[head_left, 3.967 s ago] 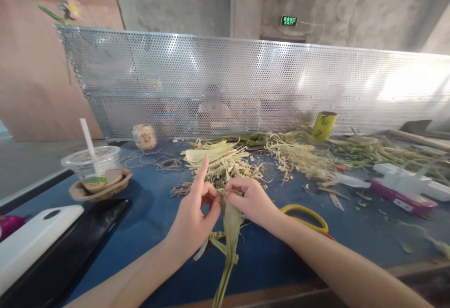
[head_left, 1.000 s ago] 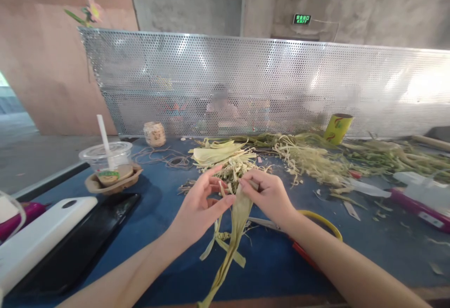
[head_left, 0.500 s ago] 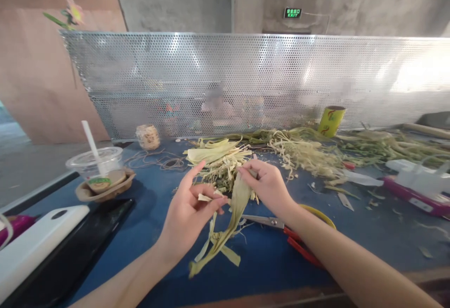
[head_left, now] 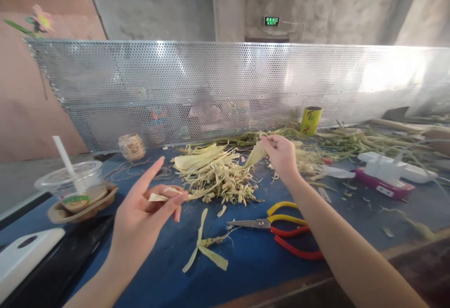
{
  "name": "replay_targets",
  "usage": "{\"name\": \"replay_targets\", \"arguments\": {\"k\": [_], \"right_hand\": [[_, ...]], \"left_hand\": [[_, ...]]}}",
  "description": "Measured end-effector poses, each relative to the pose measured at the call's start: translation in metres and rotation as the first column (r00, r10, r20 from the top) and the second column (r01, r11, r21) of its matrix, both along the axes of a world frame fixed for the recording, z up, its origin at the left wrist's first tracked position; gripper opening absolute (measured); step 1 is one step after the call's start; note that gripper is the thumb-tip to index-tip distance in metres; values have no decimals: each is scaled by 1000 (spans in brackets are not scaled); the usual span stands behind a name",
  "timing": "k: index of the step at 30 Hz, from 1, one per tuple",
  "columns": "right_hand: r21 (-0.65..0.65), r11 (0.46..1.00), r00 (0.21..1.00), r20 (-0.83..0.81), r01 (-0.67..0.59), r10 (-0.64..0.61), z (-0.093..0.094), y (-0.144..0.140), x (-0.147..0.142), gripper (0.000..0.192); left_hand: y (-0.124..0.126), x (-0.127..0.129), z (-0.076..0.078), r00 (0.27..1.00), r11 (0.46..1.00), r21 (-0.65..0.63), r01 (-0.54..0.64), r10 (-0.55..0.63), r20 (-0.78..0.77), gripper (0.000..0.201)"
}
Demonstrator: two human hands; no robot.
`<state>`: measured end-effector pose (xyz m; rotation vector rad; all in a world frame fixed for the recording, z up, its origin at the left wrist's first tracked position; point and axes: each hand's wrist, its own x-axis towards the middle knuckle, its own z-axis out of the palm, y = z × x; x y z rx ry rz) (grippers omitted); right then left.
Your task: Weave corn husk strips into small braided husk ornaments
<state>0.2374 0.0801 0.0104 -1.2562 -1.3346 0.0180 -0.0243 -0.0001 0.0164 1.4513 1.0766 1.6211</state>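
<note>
My left hand (head_left: 144, 214) pinches a small pale strip of corn husk (head_left: 157, 197) between thumb and fingers, with the index finger stretched out. Farther back, my right hand (head_left: 281, 155) grips a long greenish corn husk leaf (head_left: 256, 155), which slants down toward the pile of cut husk pieces (head_left: 225, 179). Nearer me lies a small husk figure (head_left: 203, 243) with several flat ends and a twisted, knotted stem. Scissors (head_left: 253, 224) with red and yellow handles lie slightly open to its right, partly behind my right forearm.
A plastic cup (head_left: 75, 181) with a straw stands in a cardboard holder at left, near a white device (head_left: 30, 261). A ball of twine (head_left: 131, 147), a yellow tube (head_left: 311, 120), more dried husks (head_left: 346, 139) and a purple-white power strip (head_left: 383, 184) surround the work. Behind rises a perforated metal screen (head_left: 168, 78).
My right hand has moved away and back with the husk leaf, which no longer hangs over the small husk figure. My left hand has shifted left. The view has turned slightly right.
</note>
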Motion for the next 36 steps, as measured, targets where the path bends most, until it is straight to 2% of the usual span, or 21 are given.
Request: {"name": "replay_targets", "arguments": {"k": [4, 8, 12, 15, 18, 21, 24, 26, 28, 31, 32, 33, 36], "right_hand": [[54, 985, 986, 27, 164, -166, 14, -6, 25, 28], [77, 935, 935, 58, 345, -350, 27, -15, 47, 25], [-25, 874, 872, 98, 485, -480, 30, -18, 68, 22], [-166, 787, 804, 102, 595, -586, 28, -21, 85, 20], [-272, 662, 700, 65, 698, -711, 28, -30, 106, 19], [-293, 565, 593, 6, 771, -805, 31, -44, 126, 22], [-282, 526, 538, -41, 802, -842, 34, -53, 134, 27], [-242, 553, 558, -52, 797, -828, 35, -53, 131, 28], [-159, 620, 619, -63, 768, -783, 35, -47, 124, 28], [-89, 702, 702, -46, 706, -711, 32, -35, 113, 30], [-69, 753, 752, -44, 655, -658, 30, -30, 110, 31], [-59, 781, 780, -33, 622, -625, 27, -26, 108, 31], [-33, 827, 827, -11, 562, -562, 20, -17, 107, 29]], "left_hand": [[4, -1, 9, 999, 999, -1, -35, 35, -2, 80], [5, 1, 20, 991, 995, -50, -81, 75, -107, 79], [15, 16, 32, 980, 997, -66, -36, 22, -198, 76], [34, 33, 34, 924, 992, -86, 96, -120, -362, 72], [55, 52, 33, 805, 961, -166, 220, -276, -526, 72], [72, 68, 34, 691, 952, -139, 273, -295, -660, 57], [88, 88, 41, 675, 949, -111, 294, -289, -679, 50], [101, 110, 45, 683, 945, -117, 306, -304, -665, 48], [117, 138, 44, 699, 946, -115, 302, -302, -648, 44], [144, 185, 33, 721, 960, -144, 240, -276, -636, 32], [152, 199, 28, 730, 966, -152, 208, -257, -633, 31], [159, 212, 23, 737, 971, -158, 177, -238, -633, 32], [174, 234, 14, 749, 970, -206, 133, -234, -620, 34]]}}
